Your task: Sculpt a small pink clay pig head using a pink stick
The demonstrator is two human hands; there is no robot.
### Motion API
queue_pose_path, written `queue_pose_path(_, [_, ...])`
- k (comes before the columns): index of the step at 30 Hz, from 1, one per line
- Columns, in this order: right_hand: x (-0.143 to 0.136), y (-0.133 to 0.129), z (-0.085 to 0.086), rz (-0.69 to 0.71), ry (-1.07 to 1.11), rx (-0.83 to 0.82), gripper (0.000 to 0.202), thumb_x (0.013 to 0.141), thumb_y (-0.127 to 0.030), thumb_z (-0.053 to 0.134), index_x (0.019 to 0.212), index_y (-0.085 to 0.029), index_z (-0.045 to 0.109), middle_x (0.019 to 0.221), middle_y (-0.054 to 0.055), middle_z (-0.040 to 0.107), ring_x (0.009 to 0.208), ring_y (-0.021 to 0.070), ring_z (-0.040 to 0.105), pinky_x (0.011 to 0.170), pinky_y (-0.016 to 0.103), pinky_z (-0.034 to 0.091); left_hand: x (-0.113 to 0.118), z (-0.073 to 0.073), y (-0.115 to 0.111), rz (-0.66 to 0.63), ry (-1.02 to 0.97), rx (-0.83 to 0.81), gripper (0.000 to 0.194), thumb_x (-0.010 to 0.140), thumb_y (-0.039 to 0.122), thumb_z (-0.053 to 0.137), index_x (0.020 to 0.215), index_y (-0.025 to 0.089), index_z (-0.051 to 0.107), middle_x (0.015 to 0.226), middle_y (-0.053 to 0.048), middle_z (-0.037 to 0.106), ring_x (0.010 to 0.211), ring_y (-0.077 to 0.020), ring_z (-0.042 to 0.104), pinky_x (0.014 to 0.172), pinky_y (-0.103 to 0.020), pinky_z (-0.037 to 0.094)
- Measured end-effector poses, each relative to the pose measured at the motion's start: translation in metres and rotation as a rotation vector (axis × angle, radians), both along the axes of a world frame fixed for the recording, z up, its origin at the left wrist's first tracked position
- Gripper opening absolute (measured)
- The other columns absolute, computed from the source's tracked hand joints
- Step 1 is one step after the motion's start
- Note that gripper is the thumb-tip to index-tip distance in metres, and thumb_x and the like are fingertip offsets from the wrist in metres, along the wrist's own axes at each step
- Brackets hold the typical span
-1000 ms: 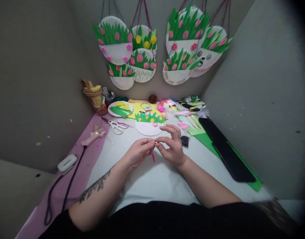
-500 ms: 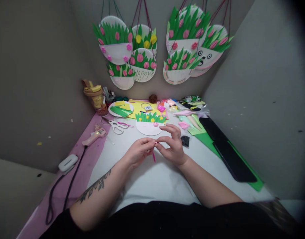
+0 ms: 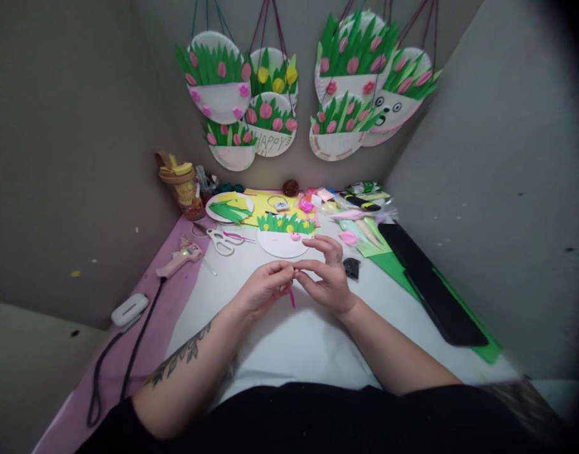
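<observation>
Over the white table cover, my left hand (image 3: 269, 285) is closed, with a thin magenta tool (image 3: 292, 297) sticking out below its fingers. My right hand (image 3: 326, 279) meets it fingertip to fingertip, thumb and index pinching a tiny pink piece (image 3: 296, 271) mostly hidden between the fingers. Its other fingers are raised and spread. Just beyond the hands lies a white half plate (image 3: 280, 243) with green paper grass, yellow flowers and a small pink round piece (image 3: 295, 236) on it.
White scissors (image 3: 221, 241) and a pink glue gun (image 3: 180, 257) with a black cord lie left. A lidded cup (image 3: 180, 189) stands behind. At right are pink clay (image 3: 349, 238), a black packet (image 3: 351, 268) and a black case (image 3: 441, 302). Decorated plates (image 3: 221, 101) hang on the wall.
The right index finger has shifted slightly over the tiny pink piece, which now shows less. Both hands otherwise keep their places.
</observation>
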State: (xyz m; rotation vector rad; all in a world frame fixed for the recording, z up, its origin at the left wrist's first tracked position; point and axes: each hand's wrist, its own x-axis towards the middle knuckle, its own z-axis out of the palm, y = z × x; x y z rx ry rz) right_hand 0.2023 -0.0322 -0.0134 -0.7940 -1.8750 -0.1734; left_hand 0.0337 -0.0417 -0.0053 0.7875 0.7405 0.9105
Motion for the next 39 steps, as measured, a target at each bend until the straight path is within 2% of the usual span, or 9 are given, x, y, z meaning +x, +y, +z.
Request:
queue_pose_path(10, [0.0007, 0.0005, -0.0015, 0.016, 0.051, -0.023, 0.007, 0.079, -0.025, 0.069, 0.083, -0.026, 0.064, 0.121, 0.007, 0.058, 0.121, 0.0298, 0.049, 0.102, 0.054, 0.041, 0.0003, 0.0022, 0.0005, 0.016, -0.038, -0.058, 0.037, 0.064, 0.042, 0.083, 0.086, 0.014, 0.071, 0.071, 0.0, 0.058, 0.063, -0.0076, 0.05, 0.06, -0.021, 0.036])
queue_pose_path(17, [0.001, 0.0003, -0.0023, 0.005, 0.031, -0.035, 0.012, 0.081, -0.024, 0.067, 0.091, -0.029, 0.069, 0.121, 0.006, 0.057, 0.121, 0.0296, 0.049, 0.102, 0.054, 0.041, 0.0005, -0.0002, 0.0012, 0.027, -0.096, -0.081, 0.034, 0.069, 0.039, 0.08, 0.088, 0.013, 0.071, 0.073, -0.001, 0.061, 0.061, -0.0071, 0.052, 0.057, -0.02, 0.037])
queue_pose_path(21, [0.0002, 0.0002, -0.0019, 0.003, 0.043, -0.042, 0.011, 0.081, -0.024, 0.066, 0.09, -0.03, 0.07, 0.12, 0.005, 0.057, 0.12, 0.0291, 0.049, 0.103, 0.054, 0.041, 0.0006, -0.0024, 0.0038, 0.04, -0.153, -0.144, 0.031, 0.077, 0.041, 0.073, 0.089, 0.012, 0.07, 0.071, -0.001, 0.061, 0.059, -0.0071, 0.053, 0.055, -0.019, 0.039])
queue_pose_path(27, [0.0001, -0.0008, -0.0015, 0.036, 0.03, -0.033, 0.012, 0.081, -0.022, 0.065, 0.09, -0.029, 0.07, 0.121, 0.006, 0.057, 0.121, 0.0296, 0.047, 0.101, 0.054, 0.041, 0.0004, -0.001, 0.0074, 0.095, -0.252, -0.28, 0.031, 0.093, 0.037, 0.053, 0.09, 0.011, 0.069, 0.073, -0.004, 0.064, 0.06, -0.0085, 0.059, 0.057, -0.02, 0.046])
queue_pose_path(32, [-0.0016, -0.0027, -0.0007, 0.052, 0.036, -0.037, 0.015, 0.081, -0.022, 0.065, 0.092, -0.03, 0.071, 0.121, 0.005, 0.057, 0.121, 0.0291, 0.046, 0.102, 0.054, 0.041, 0.0008, -0.0008, 0.008, 0.118, -0.289, -0.304, 0.033, 0.094, 0.037, 0.05, 0.089, 0.01, 0.068, 0.072, -0.006, 0.066, 0.06, -0.01, 0.061, 0.058, -0.021, 0.048])
queue_pose_path(39, [-0.0041, -0.004, -0.0006, 0.049, 0.045, -0.032, 0.001, 0.08, -0.026, 0.067, 0.081, -0.027, 0.067, 0.118, 0.006, 0.058, 0.12, 0.0297, 0.048, 0.1, 0.054, 0.043, 0.002, 0.0028, 0.0066, 0.141, -0.352, -0.314, 0.038, 0.094, 0.042, 0.045, 0.091, 0.01, 0.066, 0.073, -0.007, 0.065, 0.062, -0.0133, 0.061, 0.061, -0.025, 0.05])
